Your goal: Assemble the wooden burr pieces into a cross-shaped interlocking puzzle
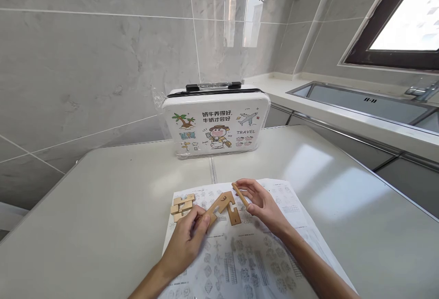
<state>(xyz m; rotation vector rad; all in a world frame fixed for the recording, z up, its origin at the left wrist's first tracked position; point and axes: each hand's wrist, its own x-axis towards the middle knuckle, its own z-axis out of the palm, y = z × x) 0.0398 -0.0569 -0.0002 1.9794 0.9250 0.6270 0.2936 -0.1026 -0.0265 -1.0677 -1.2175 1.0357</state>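
Observation:
My left hand is closed around the lower end of a notched wooden puzzle piece, which slants up to the right. My right hand pinches a slim wooden stick between thumb and fingers, its tip close to the top of the notched piece. Another notched wooden piece lies on the paper just below and between the hands. A small cluster of wooden pieces rests on the left part of the printed instruction sheet, which is spread on the white table.
A white cartoon-printed case with a black handle stands upright at the table's far edge against the grey tiled wall. To the right runs a counter with a steel sink and a tap beneath a window.

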